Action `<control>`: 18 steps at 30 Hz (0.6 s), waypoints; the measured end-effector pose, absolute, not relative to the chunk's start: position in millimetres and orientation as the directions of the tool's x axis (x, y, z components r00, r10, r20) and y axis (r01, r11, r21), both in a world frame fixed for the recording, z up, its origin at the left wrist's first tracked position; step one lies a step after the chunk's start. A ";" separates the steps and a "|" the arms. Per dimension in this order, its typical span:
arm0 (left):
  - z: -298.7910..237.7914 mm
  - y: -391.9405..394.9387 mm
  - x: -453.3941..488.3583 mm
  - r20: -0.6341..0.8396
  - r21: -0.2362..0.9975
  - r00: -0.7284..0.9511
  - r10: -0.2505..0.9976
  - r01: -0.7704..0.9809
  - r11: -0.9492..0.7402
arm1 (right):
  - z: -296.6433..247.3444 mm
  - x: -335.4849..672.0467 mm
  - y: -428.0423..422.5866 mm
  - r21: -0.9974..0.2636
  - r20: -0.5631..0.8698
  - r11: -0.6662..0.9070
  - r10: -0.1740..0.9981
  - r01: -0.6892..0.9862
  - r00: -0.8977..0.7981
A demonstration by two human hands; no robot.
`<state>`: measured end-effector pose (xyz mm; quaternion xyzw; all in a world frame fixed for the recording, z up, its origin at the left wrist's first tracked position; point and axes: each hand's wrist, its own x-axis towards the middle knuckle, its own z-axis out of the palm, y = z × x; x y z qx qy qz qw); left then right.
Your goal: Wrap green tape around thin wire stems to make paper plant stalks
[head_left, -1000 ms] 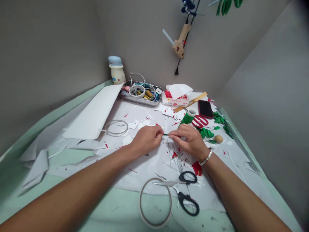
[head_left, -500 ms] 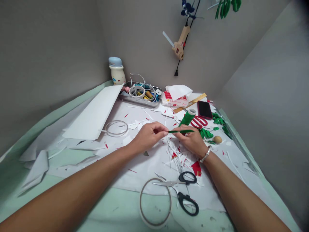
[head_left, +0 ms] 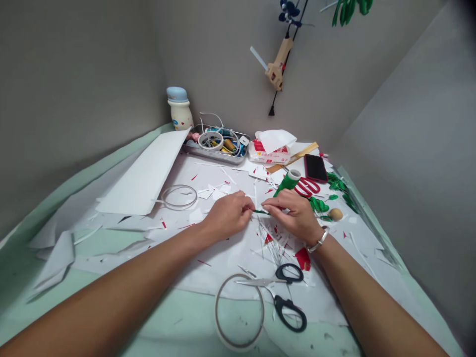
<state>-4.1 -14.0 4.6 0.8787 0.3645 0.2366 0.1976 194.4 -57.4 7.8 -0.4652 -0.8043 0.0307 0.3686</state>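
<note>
A thin green strip (head_left: 260, 212), like a small wrapped stem or leaf, runs between my two hands above the littered paper. My left hand (head_left: 231, 214) is closed, pinching the strip's left end between thumb and fingertips. At the other end, the thumb and fingers of my right hand (head_left: 292, 214) close on the strip and hide part of it. Just behind my right hand stands a tilted spool of green thread (head_left: 285, 184). Under the hands lies a bundle of thin silvery wires (head_left: 274, 248) among red and white scraps.
Black-handled scissors (head_left: 288, 297) and a tape roll (head_left: 219, 327) lie in front. Behind are a metal tray (head_left: 223, 157), a tissue pack (head_left: 269, 153), a phone (head_left: 315, 168) and red-handled scissors (head_left: 308, 187). Green leaves (head_left: 319, 204) and a round wooden ball (head_left: 335, 214) lie right.
Both hands have dropped slightly toward me. The right hand has turned and its fingers now pinch nearer the left hand, leaving less of the green strip showing.
</note>
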 end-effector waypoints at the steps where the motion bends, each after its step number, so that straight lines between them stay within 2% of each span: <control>1: 5.4 -15.3 -4.2 0.270 0.515 0.664 0.697 0.512 -0.688 | 8.3 195.4 -56.9 -0.440 0.562 0.550 0.785 0.710 -0.260; 5: 9.8 -17.1 -4.3 0.272 0.621 0.746 0.608 0.347 -0.703 | 6.4 201.4 -52.3 -0.617 0.524 0.477 0.843 0.626 -0.125; 9: 12.9 -14.1 -3.4 0.250 0.798 0.671 0.698 0.266 -0.541 | 0.0 205.9 -47.8 -0.654 0.477 0.435 0.872 0.618 -0.109; 11: 12.8 -11.7 -3.1 0.206 0.863 0.599 0.774 0.262 -0.433 | -3.0 203.8 -47.8 -0.623 0.464 0.442 0.873 0.645 -0.150; 14: 10.3 -7.8 -3.4 0.155 0.904 0.477 0.865 0.285 -0.319 | -5.4 195.9 -50.4 -0.505 0.445 0.502 0.849 0.702 -0.286; 18: 4.9 -4.0 -4.7 0.176 0.834 0.361 0.916 0.440 -0.333 | -4.3 186.9 -55.7 -0.314 0.416 0.600 0.784 0.736 -0.461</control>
